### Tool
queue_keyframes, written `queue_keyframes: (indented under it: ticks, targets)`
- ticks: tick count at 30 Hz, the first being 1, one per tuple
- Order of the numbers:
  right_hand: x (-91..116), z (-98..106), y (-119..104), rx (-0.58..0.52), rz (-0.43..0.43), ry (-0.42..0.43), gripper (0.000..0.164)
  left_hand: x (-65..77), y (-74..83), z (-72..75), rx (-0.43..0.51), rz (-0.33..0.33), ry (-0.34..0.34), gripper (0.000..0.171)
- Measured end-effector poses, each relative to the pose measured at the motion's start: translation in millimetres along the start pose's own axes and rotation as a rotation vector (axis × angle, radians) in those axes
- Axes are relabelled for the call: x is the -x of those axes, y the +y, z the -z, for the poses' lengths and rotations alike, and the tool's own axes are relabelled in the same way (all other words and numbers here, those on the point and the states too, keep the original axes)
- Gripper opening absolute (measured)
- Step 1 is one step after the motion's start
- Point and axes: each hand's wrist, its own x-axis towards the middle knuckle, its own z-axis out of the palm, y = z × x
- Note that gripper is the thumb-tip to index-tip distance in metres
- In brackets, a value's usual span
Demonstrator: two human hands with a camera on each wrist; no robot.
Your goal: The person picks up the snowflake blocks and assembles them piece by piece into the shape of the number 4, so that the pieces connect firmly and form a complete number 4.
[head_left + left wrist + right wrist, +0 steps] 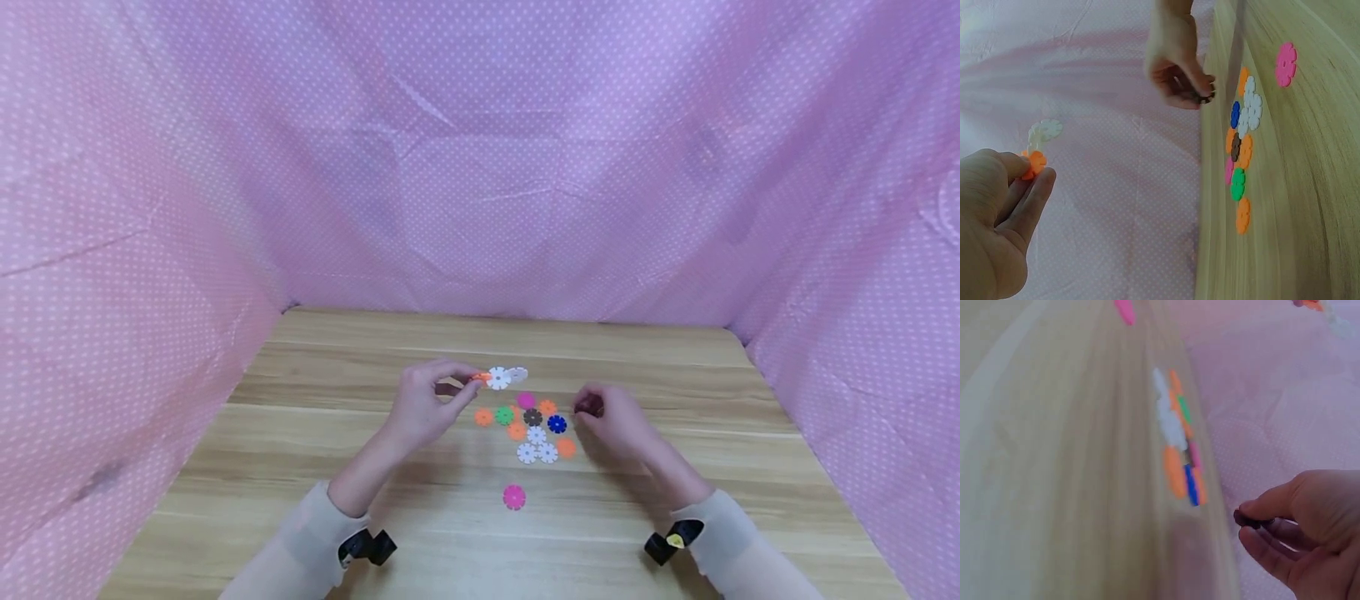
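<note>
My left hand (423, 408) is raised over the table and pinches an orange notched flower disc (1035, 164) between thumb and fingers. Joined to that disc are two white flower discs (498, 378), which stick out to the right. On the other side, my right hand (617, 421) pinches a small dark brown notched disc (1249, 519) at its fingertips, mostly covered in the head view. Between the hands lies a loose group of flat discs: a green one (504, 415), a blue one (557, 424), a brown one (532, 417), a pink one (527, 401), several orange and several white.
A single pink disc (513, 497) lies nearer to me, apart from the group. The wooden table (315, 358) is enclosed at the back and sides by a pink dotted cloth (480, 208). Each wrist carries a black camera (367, 547).
</note>
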Motion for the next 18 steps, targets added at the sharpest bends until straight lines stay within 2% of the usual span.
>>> queue_keyframes:
  ticks: [3, 6, 9, 11, 13, 18]
  targets:
    - [-9, 13, -15, -0.107, 0.085, 0.086, 0.012, -4.0, 2.6, 2.7, -0.006, -0.011, 0.006, 0.007]
    - [-14, 28, -38, -0.262, 0.165, 0.164, 0.016, -6.1, 5.1, 4.3, -0.003, -0.013, 0.013, 0.008]
    - [-13, 42, -64, -0.441, 0.200, 0.191, 0.021, -4.9, 9.7, 4.7, 0.016, -0.013, 0.020, 0.010]
    - [-10, 48, -78, -0.521, 0.204, 0.198, 0.023, -3.1, 13.2, 3.8, 0.032, -0.015, 0.023, 0.011]
    - [-6, 52, -90, -0.563, 0.200, 0.198, 0.023, -1.2, 17.0, 2.4, 0.043, -0.018, 0.023, 0.010]
    - [3, 57, -105, -0.574, 0.165, 0.185, 0.024, 0.2, 25.8, -1.6, 0.055, -0.017, 0.000, 0.007]
